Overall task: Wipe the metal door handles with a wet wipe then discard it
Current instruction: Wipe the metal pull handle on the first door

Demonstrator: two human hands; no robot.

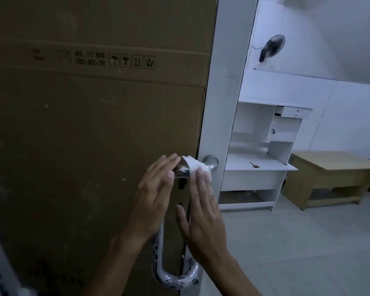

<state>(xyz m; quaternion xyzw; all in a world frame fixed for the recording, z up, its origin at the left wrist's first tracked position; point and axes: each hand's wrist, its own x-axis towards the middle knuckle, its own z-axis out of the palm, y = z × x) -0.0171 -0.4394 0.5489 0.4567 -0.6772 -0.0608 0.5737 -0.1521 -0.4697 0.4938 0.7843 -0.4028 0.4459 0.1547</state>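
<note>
Flat right-hand grip (203, 212) on crumpled white wipe (195, 166)

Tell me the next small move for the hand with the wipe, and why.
Probably slide the right hand and the wet wipe along the lever handle toward the left hand. The wipe lies draped over the end nearest the round base, pressed by straight fingers, while bare metal shows further along.
</note>
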